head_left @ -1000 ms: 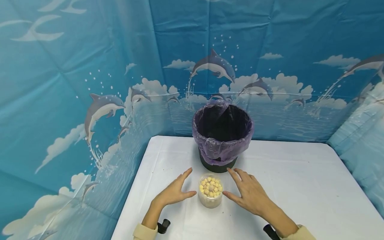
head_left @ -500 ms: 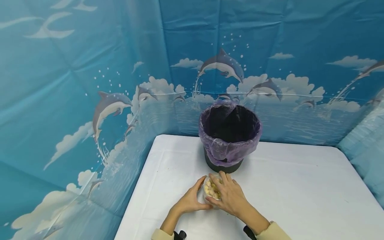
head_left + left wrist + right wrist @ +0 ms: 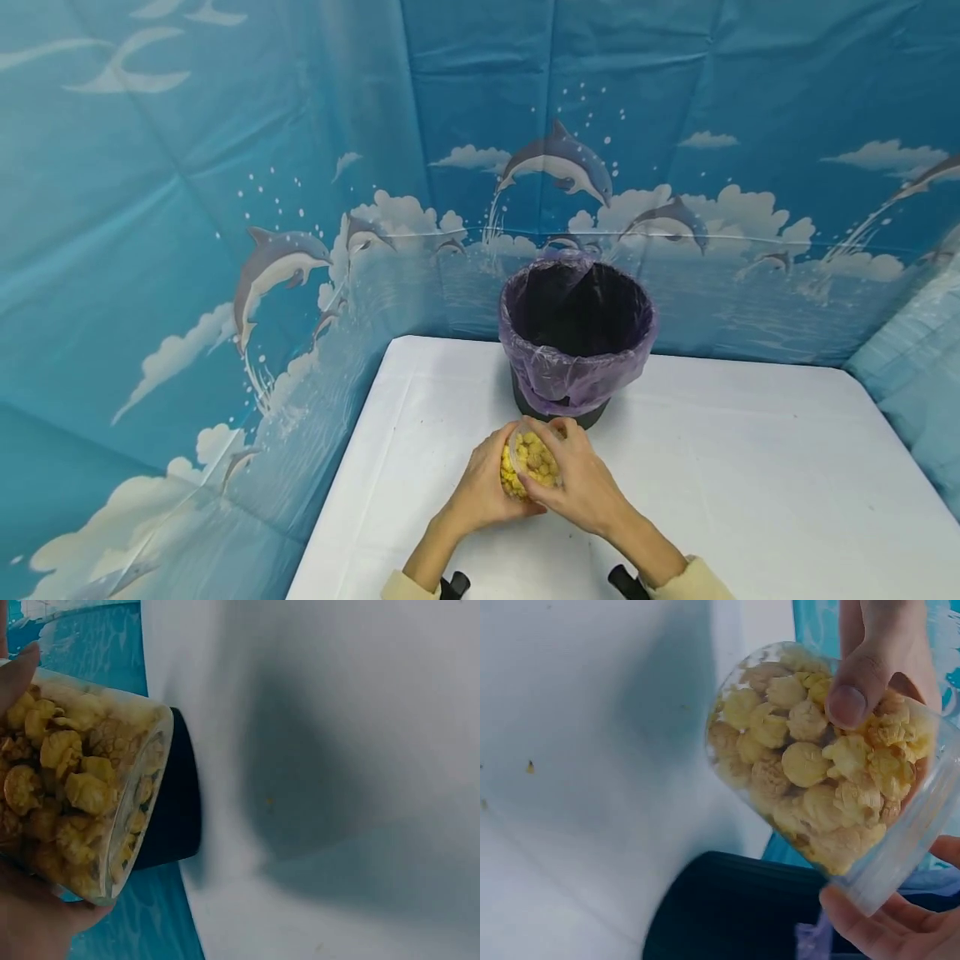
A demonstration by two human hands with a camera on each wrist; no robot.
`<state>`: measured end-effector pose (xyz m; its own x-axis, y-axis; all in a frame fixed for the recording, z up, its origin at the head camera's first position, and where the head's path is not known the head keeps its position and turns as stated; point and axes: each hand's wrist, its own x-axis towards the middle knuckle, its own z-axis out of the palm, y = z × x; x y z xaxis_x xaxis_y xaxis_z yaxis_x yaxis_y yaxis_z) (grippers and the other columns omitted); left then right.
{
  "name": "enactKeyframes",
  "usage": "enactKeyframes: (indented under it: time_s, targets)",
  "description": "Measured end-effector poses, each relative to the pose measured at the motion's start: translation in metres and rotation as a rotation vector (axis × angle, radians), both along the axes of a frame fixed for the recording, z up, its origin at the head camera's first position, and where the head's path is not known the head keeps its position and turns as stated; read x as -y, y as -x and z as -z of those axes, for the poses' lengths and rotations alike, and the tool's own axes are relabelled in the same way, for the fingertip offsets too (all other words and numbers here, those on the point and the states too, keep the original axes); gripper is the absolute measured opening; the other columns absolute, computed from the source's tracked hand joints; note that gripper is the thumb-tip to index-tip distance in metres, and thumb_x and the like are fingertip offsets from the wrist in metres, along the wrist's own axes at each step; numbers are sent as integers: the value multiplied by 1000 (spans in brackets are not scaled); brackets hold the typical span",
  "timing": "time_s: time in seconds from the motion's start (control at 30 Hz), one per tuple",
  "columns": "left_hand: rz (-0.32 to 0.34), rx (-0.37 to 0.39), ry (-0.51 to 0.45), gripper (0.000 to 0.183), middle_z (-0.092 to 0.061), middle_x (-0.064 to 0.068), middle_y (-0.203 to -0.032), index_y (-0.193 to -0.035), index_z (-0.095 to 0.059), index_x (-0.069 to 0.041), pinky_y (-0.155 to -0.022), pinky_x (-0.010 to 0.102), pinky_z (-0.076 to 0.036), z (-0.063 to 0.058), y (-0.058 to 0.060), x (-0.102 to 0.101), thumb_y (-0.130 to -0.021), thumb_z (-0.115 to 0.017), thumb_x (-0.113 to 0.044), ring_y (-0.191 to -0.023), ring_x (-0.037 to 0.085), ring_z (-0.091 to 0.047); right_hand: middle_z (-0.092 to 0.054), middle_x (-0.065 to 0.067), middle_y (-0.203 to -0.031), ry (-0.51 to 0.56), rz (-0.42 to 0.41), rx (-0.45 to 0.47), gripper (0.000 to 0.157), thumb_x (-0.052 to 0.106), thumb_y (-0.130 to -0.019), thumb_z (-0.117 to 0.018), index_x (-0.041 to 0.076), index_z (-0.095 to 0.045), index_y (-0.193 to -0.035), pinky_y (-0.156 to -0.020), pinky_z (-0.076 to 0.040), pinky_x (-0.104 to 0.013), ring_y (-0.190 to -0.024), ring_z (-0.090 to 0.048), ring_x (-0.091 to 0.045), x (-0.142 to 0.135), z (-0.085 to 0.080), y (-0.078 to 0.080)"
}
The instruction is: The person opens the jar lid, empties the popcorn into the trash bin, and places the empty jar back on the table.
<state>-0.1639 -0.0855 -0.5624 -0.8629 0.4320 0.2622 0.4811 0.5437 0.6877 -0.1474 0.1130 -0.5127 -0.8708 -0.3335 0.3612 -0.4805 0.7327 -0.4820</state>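
Note:
Between both hands is a clear plastic jar (image 3: 780,780) of yellow popcorn, raised off the table and tilted. My left hand (image 3: 482,490) grips the jar body from the left, its thumb (image 3: 849,703) lying along the side in the right wrist view. My right hand (image 3: 587,490) holds the clear lid (image 3: 896,859) at the top, fingers and thumb spread round its edge. In the left wrist view the jar's rounded bottom (image 3: 136,817) faces the camera, with popcorn packed behind it.
A black bin (image 3: 558,412) lined with a purple plastic bag (image 3: 570,379) stands right behind the hands. Small crumbs (image 3: 530,766) lie on the white table (image 3: 750,467). Blue dolphin-printed sheets (image 3: 420,283) enclose the back and sides.
Both hands, first apart on either side of the standing jar, have closed in on it. The jar has been taken hold of, lifted and tilted. The head view has shifted slightly.

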Motion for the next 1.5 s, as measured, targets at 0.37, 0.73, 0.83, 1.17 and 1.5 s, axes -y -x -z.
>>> enactKeyframes:
  time_s: [0.37, 0.73, 0.83, 1.17, 1.5]
  targets:
    - [56, -129, 234, 113, -61, 0, -137, -154, -41, -14, -98, 37, -53, -43, 13, 13, -60, -98, -43, -114, 14, -57, -53, -8, -131, 51, -32, 221, 85, 60, -89, -74, 22, -42, -158, -88, -56, -47, -112, -59, -26, -2, -19, 2]
    - [300, 173, 121, 100, -63, -8, -137, -151, -44, -30, -100, 29, -55, -50, 28, 30, -67, -97, -42, -118, 5, -62, -44, -5, -146, 42, -328, 159, 81, 44, -90, -79, 25, -41, -159, -96, -57, -51, -129, -53, -25, -16, -25, 0]
    - [357, 269, 75, 101, -63, -10, -137, -152, -43, -34, -101, 26, -53, -49, 29, 33, -67, -98, -40, -118, 2, -61, -36, -7, -156, 58, -444, 209, 85, 31, -84, -86, 27, -41, -157, -103, -51, -63, -141, -46, -32, -20, -35, 1]
    - [199, 141, 201, 111, -60, -5, -139, -156, -40, -18, -105, 34, -53, -57, 11, 15, -65, -96, -50, -120, 7, -59, -58, -12, -133, 2, -32, 393, 77, 67, -93, -62, 31, -40, -158, -87, -57, -51, -107, -64, -25, -6, -52, -3]
    - [366, 221, 127, 94, -62, -11, -130, -146, -46, -28, -98, 24, -53, -59, 7, 21, -68, -95, -47, -113, -2, -59, -51, 4, -140, -6, -404, 238, 71, 51, -87, -80, 35, -50, -149, -96, -57, -49, -125, -55, -17, -27, -47, -9]
